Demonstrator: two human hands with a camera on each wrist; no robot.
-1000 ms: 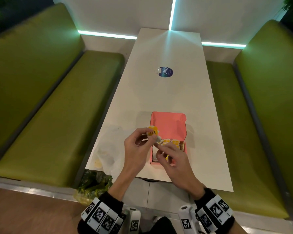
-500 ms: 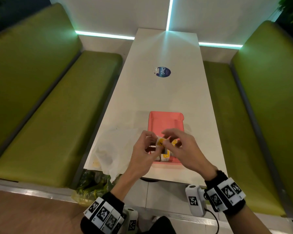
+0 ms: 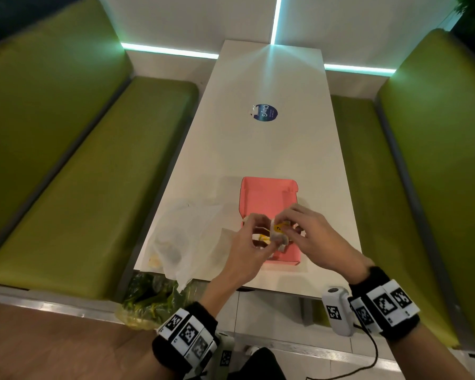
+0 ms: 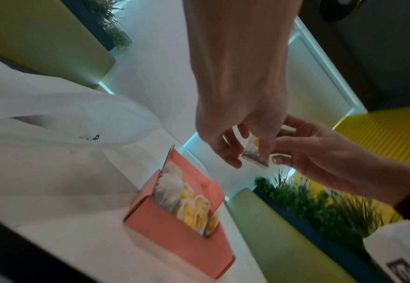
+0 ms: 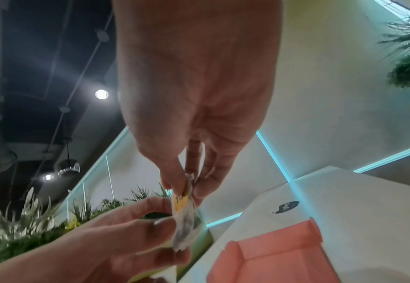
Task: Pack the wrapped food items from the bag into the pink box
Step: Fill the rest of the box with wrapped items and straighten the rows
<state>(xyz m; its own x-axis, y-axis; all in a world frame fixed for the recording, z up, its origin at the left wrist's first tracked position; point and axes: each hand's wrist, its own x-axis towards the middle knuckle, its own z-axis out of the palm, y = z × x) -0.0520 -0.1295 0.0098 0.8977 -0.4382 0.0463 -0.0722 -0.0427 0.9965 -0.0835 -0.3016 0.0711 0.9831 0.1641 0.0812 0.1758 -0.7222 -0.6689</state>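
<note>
Green booth benches flank a long white table (image 3: 272,149), seen from the head camera. Both hands meet above the near end of the open pink box (image 3: 269,200): the left hand (image 3: 247,242) and the right hand (image 3: 310,234) each pinch the same wrapped food item (image 3: 279,233), a small clear packet with a yellow label. Left of the left hand lies the crumpled translucent bag (image 3: 181,237). Beyond the hands, a round blue sticker (image 3: 266,113) sits mid-table.

From the left wrist, the left hand's fingers (image 4: 225,153) curl around the packet (image 4: 256,155) while the right hand (image 4: 320,157) grips its other side. Below them, the box (image 4: 175,229) holds a row of packed items (image 4: 189,203).

From the right wrist, thumb and fingers (image 5: 172,172) nip the packet's top edge (image 5: 184,214); the left hand (image 5: 117,239) holds its lower part, above and left of the box (image 5: 276,254).
</note>
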